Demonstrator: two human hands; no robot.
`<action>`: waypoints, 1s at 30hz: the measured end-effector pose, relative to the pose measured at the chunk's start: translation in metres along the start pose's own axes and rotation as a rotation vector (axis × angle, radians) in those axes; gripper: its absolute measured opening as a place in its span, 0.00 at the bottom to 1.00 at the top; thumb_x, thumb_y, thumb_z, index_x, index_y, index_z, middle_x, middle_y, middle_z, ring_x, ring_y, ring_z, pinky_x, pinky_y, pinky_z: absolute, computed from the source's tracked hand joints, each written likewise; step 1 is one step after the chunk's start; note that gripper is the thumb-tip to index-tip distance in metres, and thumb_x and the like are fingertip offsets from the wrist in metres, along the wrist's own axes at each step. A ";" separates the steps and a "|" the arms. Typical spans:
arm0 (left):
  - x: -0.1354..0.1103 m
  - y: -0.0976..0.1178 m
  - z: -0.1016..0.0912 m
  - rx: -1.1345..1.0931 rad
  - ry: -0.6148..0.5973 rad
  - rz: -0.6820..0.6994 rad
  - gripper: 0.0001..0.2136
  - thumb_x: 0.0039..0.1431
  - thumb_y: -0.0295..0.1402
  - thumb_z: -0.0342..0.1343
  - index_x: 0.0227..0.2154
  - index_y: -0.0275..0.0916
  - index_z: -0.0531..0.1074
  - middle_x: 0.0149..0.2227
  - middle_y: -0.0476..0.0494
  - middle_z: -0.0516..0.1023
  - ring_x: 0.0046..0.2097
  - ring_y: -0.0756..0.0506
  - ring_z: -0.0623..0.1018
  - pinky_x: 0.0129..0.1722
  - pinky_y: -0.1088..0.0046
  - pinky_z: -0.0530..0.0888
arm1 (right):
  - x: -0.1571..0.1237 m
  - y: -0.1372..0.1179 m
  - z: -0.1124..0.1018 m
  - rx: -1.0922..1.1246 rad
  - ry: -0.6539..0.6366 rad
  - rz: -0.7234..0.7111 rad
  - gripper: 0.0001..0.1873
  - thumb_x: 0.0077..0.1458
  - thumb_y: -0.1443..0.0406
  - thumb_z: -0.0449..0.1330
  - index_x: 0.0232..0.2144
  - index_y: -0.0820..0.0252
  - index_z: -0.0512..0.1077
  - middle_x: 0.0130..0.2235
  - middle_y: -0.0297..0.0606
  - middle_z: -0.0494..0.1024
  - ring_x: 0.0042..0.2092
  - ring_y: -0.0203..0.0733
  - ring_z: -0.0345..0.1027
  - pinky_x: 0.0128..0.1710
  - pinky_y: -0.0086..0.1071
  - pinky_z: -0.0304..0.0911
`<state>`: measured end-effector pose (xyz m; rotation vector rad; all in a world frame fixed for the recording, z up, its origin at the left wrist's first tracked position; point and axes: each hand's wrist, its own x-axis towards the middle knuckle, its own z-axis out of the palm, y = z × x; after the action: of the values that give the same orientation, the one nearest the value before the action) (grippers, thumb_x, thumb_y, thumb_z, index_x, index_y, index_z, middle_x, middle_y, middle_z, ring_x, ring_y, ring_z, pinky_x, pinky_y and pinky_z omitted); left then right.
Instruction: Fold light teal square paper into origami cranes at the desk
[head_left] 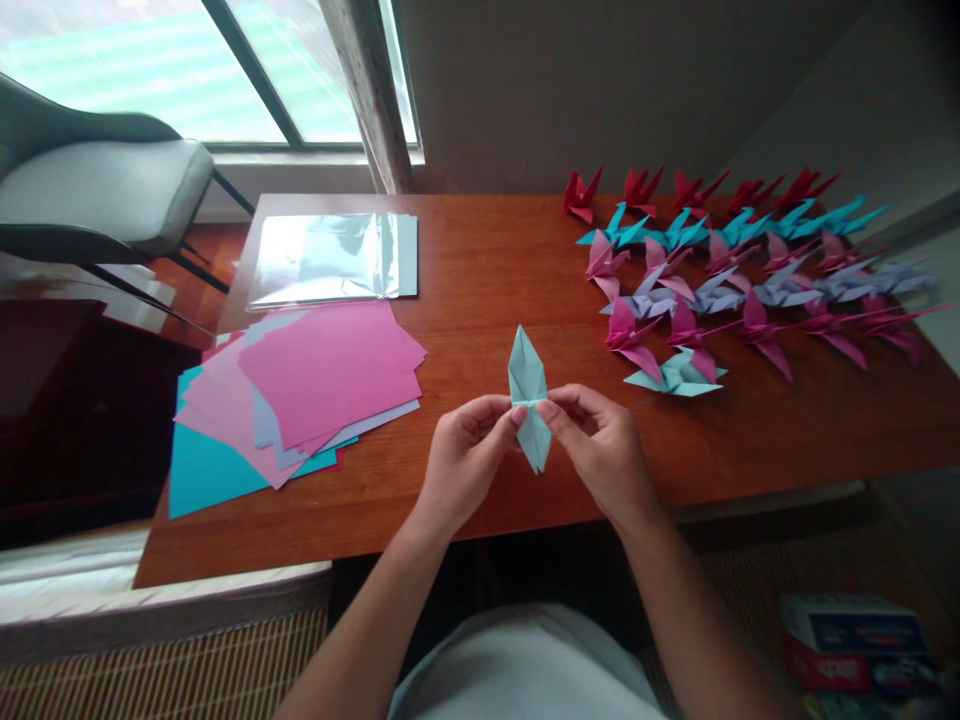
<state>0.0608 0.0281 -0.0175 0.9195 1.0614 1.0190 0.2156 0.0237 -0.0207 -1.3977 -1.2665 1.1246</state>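
Observation:
A pale blue folded paper piece [528,385], a long diamond shape, is held upright above the front of the wooden table [487,270]. My left hand [465,455] pinches its middle from the left, fingers closed on it. My right hand [600,440] pinches the same spot from the right. Both hands hold the paper off the table surface.
Several finished paper cranes [720,270] in red, teal, pink and lilac stand in rows at the right. A fanned stack of pink, lilac and teal sheets [292,400] lies at the left, a clear plastic sleeve [330,258] behind it. A grey chair [97,185] stands by the window.

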 end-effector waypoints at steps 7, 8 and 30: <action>-0.001 0.001 0.000 -0.039 -0.049 0.012 0.11 0.59 0.40 0.64 0.37 0.36 0.81 0.33 0.44 0.83 0.33 0.48 0.80 0.34 0.76 0.78 | 0.000 -0.002 0.000 0.035 0.036 0.006 0.11 0.58 0.55 0.65 0.32 0.56 0.77 0.31 0.34 0.80 0.32 0.39 0.73 0.31 0.30 0.67; -0.001 0.001 0.000 -0.048 -0.074 0.007 0.11 0.60 0.40 0.64 0.37 0.36 0.81 0.33 0.44 0.83 0.33 0.48 0.80 0.33 0.76 0.78 | 0.000 -0.002 0.001 0.050 0.054 0.011 0.12 0.58 0.55 0.65 0.31 0.56 0.77 0.30 0.34 0.80 0.31 0.39 0.73 0.30 0.30 0.67; -0.002 -0.004 -0.001 -0.041 -0.253 -0.036 0.12 0.59 0.39 0.65 0.38 0.35 0.79 0.33 0.43 0.81 0.34 0.48 0.79 0.35 0.75 0.76 | 0.003 -0.004 0.012 0.113 0.224 0.017 0.13 0.59 0.53 0.63 0.32 0.56 0.75 0.26 0.31 0.77 0.25 0.35 0.68 0.23 0.27 0.61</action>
<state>0.0603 0.0248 -0.0204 0.9648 0.8390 0.8662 0.2036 0.0272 -0.0187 -1.4086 -1.0184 1.0036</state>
